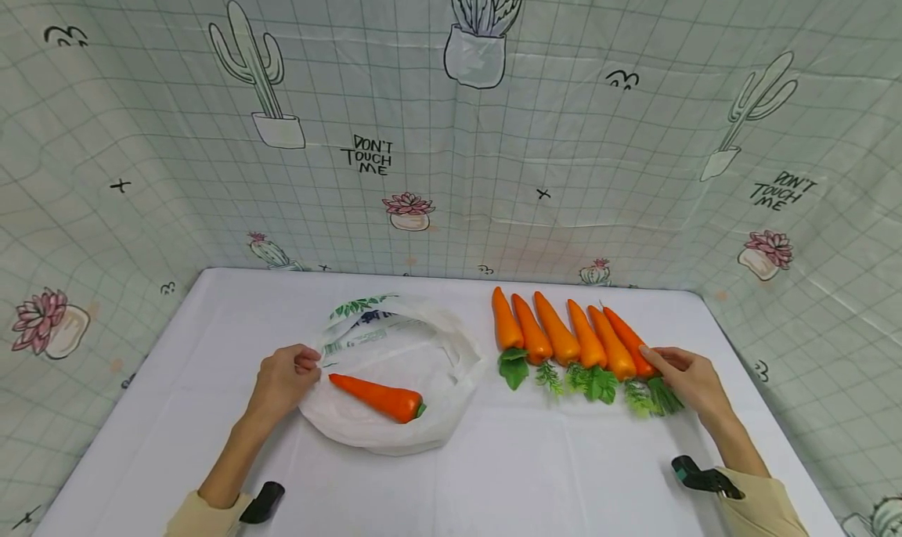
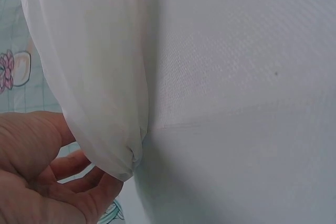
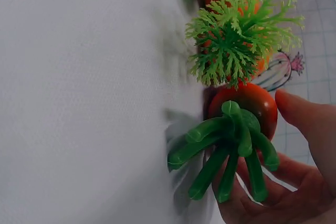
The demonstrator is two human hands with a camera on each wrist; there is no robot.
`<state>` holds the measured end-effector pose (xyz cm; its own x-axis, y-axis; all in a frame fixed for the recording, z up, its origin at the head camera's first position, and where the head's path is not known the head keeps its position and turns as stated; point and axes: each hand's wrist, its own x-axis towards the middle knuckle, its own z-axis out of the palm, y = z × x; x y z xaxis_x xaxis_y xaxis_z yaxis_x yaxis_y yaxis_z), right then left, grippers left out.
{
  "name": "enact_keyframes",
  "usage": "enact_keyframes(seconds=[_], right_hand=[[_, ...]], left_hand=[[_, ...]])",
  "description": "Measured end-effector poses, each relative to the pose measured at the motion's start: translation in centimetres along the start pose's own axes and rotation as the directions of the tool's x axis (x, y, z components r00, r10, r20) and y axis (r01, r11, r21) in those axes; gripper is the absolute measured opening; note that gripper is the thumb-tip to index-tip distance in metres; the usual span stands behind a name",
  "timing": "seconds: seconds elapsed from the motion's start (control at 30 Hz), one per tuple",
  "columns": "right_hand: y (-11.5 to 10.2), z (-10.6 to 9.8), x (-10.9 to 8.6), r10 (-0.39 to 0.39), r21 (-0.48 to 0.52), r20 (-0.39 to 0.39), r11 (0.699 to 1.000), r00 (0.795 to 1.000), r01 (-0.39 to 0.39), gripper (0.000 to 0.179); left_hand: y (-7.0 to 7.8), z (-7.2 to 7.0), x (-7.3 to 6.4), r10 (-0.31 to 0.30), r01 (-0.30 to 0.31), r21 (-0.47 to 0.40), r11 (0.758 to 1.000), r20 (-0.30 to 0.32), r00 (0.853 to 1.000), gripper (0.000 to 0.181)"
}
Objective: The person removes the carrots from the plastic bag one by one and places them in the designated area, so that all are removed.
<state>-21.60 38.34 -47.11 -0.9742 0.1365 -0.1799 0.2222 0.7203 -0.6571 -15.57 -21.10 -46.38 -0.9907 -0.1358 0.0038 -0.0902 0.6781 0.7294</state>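
A white plastic bag (image 1: 395, 441) with green and blue print lies spread on the table, its mouth facing up. An orange carrot (image 1: 380, 398) with a short green stub rests within its rim. My left hand (image 1: 284, 380) holds the bag's left edge; in the left wrist view, fingers (image 2: 94, 187) curl at the gathered plastic (image 2: 100, 77). On the right, my right hand (image 1: 687, 376) grips the rightmost carrot (image 1: 623, 335) in a row, thumb on one side and fingers on the other. Thick green stalks (image 3: 226, 145) top that carrot in the right wrist view.
Several other carrots (image 1: 557, 333) lie side by side left of my right hand, tips pointing away, leafy tops (image 1: 588, 382) toward me. A white cloth covers the table (image 1: 521, 474). Behind it hangs a gridded curtain (image 1: 451, 145) with cactus drawings.
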Motion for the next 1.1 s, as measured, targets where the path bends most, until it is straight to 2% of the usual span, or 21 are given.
enact_keyframes(seconds=[0.33,0.57,0.7,0.87,1.1], right_hand=[[-0.9,-0.2,-0.6,-0.094,-0.038,-0.009,0.995,0.996,0.093,0.067],[-1.8,-0.4,-1.0,-0.145,-0.054,-0.076,0.989,0.987,0.141,0.060],[-2.6,-0.1,-1.1,-0.165,-0.055,-0.122,0.986,0.979,0.159,0.053],[-3.7,0.2,-1.4,-0.184,-0.044,-0.118,0.983,0.976,0.180,0.050],[-5.5,0.7,-2.1,-0.252,-0.043,-0.096,0.968,0.963,0.249,0.050]], left_hand=[[0.1,-0.1,-1.0,0.063,-0.064,-0.015,0.998,-0.023,0.998,0.017],[0.2,0.0,-1.9,0.118,-0.119,-0.011,0.993,-0.069,0.991,0.019],[0.3,0.1,-2.4,0.180,-0.180,0.002,0.984,-0.104,0.978,0.017],[0.5,0.4,-3.1,0.264,-0.265,0.012,0.964,-0.128,0.956,0.014],[1.1,0.6,-3.9,0.280,-0.276,0.053,0.960,-0.115,0.953,0.014]])
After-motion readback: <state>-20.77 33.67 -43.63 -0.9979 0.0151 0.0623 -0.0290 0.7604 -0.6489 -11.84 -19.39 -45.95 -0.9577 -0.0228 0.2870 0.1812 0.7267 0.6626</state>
